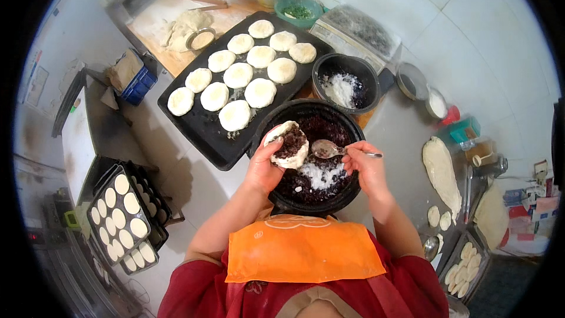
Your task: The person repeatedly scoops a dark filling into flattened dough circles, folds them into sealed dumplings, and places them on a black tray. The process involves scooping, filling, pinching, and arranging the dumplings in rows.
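Observation:
My left hand (266, 165) holds a piece of dough (298, 159) cupped around a dark, crumbly filling (292, 141). In my right hand (365, 165) is a metal spoon (325, 149), its bowl close beside the dough. Both are over a large black pan (261, 130) of dark filling with white powder (321, 176) on it. Behind it stands a smaller black pot (378, 83) holding white powder and something dark. Round, flat dough cakes (238, 75) lie in rows on a black baking tray (190, 134) at the upper left of the pan.
Dough (187, 26) and a small bowl (201, 39) sit on the wooden board. A green bowl (299, 11) of chopped greens stands beside a scale (348, 37). Long dough (441, 176) lies right. Trays of dough rounds (119, 218) are stacked left; another tray (463, 269) is lower right.

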